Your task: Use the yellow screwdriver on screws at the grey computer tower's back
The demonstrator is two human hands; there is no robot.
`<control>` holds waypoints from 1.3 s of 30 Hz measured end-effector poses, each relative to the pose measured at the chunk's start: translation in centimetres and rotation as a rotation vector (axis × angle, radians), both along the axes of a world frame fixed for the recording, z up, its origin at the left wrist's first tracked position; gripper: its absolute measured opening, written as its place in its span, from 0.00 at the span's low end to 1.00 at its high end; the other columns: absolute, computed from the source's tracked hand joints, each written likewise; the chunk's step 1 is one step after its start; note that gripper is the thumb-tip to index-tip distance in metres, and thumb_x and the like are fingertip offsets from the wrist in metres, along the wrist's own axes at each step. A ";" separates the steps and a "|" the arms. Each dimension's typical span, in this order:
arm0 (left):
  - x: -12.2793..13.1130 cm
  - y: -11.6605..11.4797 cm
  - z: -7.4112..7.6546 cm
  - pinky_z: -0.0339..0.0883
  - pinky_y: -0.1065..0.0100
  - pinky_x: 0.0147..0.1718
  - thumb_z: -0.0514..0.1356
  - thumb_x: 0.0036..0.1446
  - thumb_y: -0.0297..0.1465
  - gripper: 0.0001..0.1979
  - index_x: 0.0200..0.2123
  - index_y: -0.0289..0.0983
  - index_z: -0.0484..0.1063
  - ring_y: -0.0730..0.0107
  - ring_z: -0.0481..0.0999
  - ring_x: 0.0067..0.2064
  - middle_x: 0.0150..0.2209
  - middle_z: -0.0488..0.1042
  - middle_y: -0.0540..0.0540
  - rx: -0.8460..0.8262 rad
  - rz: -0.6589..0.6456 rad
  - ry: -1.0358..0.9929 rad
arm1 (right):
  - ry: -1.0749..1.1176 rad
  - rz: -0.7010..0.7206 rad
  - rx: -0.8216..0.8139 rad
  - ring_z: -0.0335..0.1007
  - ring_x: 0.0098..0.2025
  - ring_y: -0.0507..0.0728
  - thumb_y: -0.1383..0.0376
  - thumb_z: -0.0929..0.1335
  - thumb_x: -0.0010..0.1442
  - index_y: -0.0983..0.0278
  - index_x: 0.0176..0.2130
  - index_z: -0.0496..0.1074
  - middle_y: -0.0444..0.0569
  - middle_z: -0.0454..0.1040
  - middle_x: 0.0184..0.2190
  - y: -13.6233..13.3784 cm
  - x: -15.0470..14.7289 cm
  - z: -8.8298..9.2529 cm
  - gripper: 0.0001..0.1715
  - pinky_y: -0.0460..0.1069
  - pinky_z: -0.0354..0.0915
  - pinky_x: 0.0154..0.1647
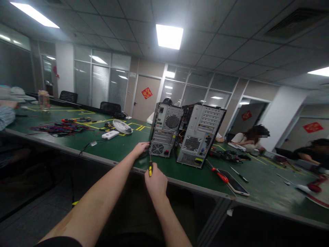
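Two computer cases stand upright side by side on the table, their rear panels facing me. At the lower left edge of the left computer case point(167, 133), my left hand point(141, 150) rests with its fingers stretched out against the side; the fingertips are partly hidden. My right hand point(157, 178) is closed around the handle of a yellow and black screwdriver point(150, 168). The shaft points up to the case's bottom left corner; whether the tip touches a screw is too small to tell. The right computer case point(200, 137) stands just beside, and neither hand touches it.
Bundled wires point(60, 128), a white power bank-like box point(110, 135) and a white oval frame point(122, 126) lie left on the green table point(115, 151). On the right are a red screwdriver point(221, 176), a phone point(235, 183) and black cables point(230, 154). Other people sit around.
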State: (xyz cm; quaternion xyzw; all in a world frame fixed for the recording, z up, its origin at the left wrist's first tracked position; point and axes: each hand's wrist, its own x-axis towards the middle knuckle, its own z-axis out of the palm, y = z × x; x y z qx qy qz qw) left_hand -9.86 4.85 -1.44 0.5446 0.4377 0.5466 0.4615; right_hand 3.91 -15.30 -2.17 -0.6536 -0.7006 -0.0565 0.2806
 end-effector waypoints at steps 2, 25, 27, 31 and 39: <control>0.0 0.0 0.0 0.64 0.67 0.37 0.64 0.50 0.41 0.26 0.52 0.36 0.79 0.55 0.78 0.52 0.52 0.80 0.39 -0.004 -0.002 -0.003 | -0.045 0.002 0.004 0.79 0.36 0.58 0.61 0.64 0.68 0.62 0.53 0.69 0.50 0.80 0.38 0.2 0.0 -0.1 0.15 0.47 0.61 0.33; 0.1 0.0 0.0 0.66 0.68 0.37 0.63 0.51 0.39 0.26 0.52 0.36 0.79 0.56 0.78 0.52 0.51 0.80 0.39 0.004 0.018 0.019 | -0.111 0.015 0.047 0.78 0.33 0.56 0.62 0.63 0.70 0.62 0.50 0.68 0.49 0.79 0.36 0.3 0.1 -0.3 0.11 0.46 0.60 0.31; 0.1 0.1 0.0 0.66 0.68 0.37 0.63 0.51 0.39 0.26 0.53 0.35 0.79 0.56 0.78 0.53 0.52 0.80 0.39 -0.002 0.022 0.021 | -0.084 -0.002 0.026 0.79 0.33 0.57 0.62 0.62 0.70 0.62 0.49 0.68 0.49 0.80 0.35 0.3 0.0 -0.1 0.10 0.46 0.60 0.31; 0.2 0.1 0.0 0.65 0.68 0.38 0.62 0.52 0.39 0.26 0.53 0.36 0.79 0.56 0.78 0.53 0.53 0.80 0.40 -0.011 0.022 0.018 | 0.008 -0.056 -0.001 0.79 0.34 0.59 0.60 0.62 0.71 0.61 0.48 0.68 0.50 0.81 0.33 0.5 -0.2 -0.1 0.10 0.47 0.60 0.32; 0.1 0.2 -0.1 0.66 0.68 0.37 0.64 0.51 0.40 0.26 0.52 0.35 0.79 0.56 0.79 0.52 0.52 0.80 0.39 0.002 0.025 0.016 | -0.053 -0.014 0.013 0.79 0.35 0.58 0.61 0.64 0.69 0.59 0.50 0.70 0.49 0.81 0.35 0.5 0.2 0.1 0.12 0.47 0.61 0.33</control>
